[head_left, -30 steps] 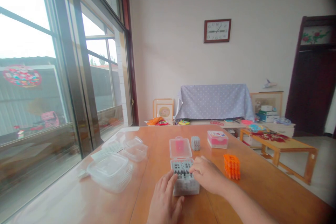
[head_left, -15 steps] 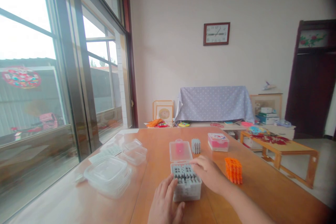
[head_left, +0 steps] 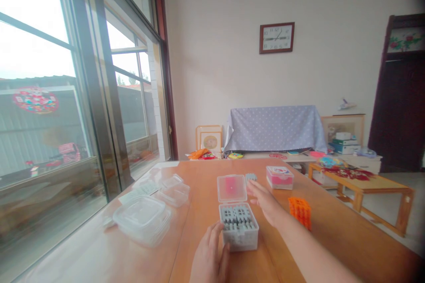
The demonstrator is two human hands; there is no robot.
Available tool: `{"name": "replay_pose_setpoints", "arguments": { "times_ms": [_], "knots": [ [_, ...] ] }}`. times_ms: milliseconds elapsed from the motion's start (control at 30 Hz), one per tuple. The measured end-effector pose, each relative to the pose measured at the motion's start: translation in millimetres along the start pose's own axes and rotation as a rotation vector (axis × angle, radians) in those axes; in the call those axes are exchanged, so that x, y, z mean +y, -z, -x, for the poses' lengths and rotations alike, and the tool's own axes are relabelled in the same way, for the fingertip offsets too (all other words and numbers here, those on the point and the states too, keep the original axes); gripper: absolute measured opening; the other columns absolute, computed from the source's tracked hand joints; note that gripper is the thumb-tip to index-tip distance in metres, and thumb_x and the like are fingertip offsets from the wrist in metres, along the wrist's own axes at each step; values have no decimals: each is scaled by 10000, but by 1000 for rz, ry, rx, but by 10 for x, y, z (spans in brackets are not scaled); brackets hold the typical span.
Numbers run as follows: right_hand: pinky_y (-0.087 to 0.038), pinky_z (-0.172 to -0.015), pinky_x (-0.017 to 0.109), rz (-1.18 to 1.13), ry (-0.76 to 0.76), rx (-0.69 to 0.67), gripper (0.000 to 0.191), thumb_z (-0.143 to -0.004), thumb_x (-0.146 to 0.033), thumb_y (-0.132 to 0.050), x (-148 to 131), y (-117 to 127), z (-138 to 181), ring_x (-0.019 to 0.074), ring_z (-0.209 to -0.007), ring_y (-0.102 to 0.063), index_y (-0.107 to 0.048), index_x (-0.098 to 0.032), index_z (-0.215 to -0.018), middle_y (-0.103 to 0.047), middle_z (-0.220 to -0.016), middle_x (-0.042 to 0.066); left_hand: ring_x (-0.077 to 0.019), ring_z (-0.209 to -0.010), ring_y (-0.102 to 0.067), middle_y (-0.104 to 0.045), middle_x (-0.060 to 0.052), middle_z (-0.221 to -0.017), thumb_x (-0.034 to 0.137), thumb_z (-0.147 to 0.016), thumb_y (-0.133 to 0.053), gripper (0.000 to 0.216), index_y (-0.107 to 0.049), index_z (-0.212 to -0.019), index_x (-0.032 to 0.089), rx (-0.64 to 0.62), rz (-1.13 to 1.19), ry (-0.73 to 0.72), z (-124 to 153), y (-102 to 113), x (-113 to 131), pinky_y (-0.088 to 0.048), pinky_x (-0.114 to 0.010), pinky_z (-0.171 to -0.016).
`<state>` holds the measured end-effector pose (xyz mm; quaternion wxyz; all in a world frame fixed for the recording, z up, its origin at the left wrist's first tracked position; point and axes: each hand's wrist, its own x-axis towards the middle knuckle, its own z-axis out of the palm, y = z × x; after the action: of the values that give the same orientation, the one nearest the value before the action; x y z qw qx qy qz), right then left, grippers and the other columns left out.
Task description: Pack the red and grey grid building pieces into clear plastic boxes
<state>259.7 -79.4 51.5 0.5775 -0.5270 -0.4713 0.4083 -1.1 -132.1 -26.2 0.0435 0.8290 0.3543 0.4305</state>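
A clear plastic box (head_left: 241, 241) stands on the table in front of me, packed with grey interlocking plastic pieces (head_left: 237, 217). Its hinged lid (head_left: 231, 189) is tipped back, away from me. My left hand (head_left: 210, 252) is closed against the box's near left corner, fingers along the side and thumb at the front. Beyond the box, beside the lid, my right hand (head_left: 264, 199) reaches out with its fingers apart. Its fingertips are at a small grey stack of similar pieces (head_left: 251, 177) and hide the lower part; contact cannot be made out.
To the right stand an orange stack of pieces (head_left: 300, 213) and a closed pink-and-clear box (head_left: 280, 177). Clear plastic containers (head_left: 142, 219) and a smaller one (head_left: 174, 190) lie on the left. The wooden table (head_left: 195, 181) runs beside the window; a low bench (head_left: 375, 183) stands beyond its right edge.
My right hand has left the open box's right rim and moved forward to the small grey stack. My left hand stays at the box's left corner. The view has shifted slightly.
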Motion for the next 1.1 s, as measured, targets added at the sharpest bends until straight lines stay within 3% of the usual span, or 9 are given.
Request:
{"name": "replay_pose_setpoints", "arguments": {
  "times_ms": [200, 400, 500, 700, 900, 1100],
  "knots": [
    [-445, -1007, 487, -10, -11, 7, 673, -878, -752, -394, -101, 9, 281, 295, -1267, -559, -667, -233, -1208, -631, -1356, 116, -215, -1147, -664, -644, -132, -1285, 247, -944, -502, 498, -368, -1423, 220, -26, 150, 150, 12, -22, 41, -581, -383, -952],
    [-384, -1109, 460, 62, 104, -107, 535, -833, -601, -631, -81, -15, 703, 279, -1355, -478, -614, -272, -1254, -609, -1384, 66, -204, -1146, -660, -496, -171, -1455, 259, -953, -499, 698, -121, -1538, 223, 27, 212, 201, 31, -59, 54, -568, -413, -964],
    [-421, -1087, 441, 115, 133, -102, 570, -798, -497, -692, 32, -12, 799, 280, -1380, -448, -570, -279, -1310, -565, -1427, 73, -204, -1134, -662, -451, -172, -1489, 271, -955, -500, 701, -132, -1551, 235, 12, 208, 189, 6, -4, 107, -572, -399, -953],
    [-447, -1071, 438, 229, 209, -117, 552, -810, -313, -622, 197, 32, 887, 271, -1385, -436, -552, -306, -1358, -500, -1487, 55, -205, -1219, -615, -435, -136, -1503, 256, -960, -495, 622, -238, -1527, 265, -42, 196, 147, -35, 67, 165, -541, -376, -1012],
    [-460, -1070, 419, 259, 237, -117, 427, -865, -376, -581, 333, 29, 956, 277, -1436, -367, -607, -296, -1284, -408, -1549, 60, -203, -1174, -644, -460, -151, -1466, 253, -955, -511, 529, -326, -1450, 244, -28, 179, 106, -6, 31, 117, -572, -376, -969],
    [-459, -1080, 430, 316, 310, -7, 468, -822, -385, -645, 529, -60, 948, 277, -1407, -411, -599, -294, -1279, -441, -1517, 76, -235, -1188, -647, -530, -153, -1417, 260, -940, -533, 531, -363, -1442, 230, -10, 124, 84, -7, 38, 106, -588, -398, -955]
  ]
}}
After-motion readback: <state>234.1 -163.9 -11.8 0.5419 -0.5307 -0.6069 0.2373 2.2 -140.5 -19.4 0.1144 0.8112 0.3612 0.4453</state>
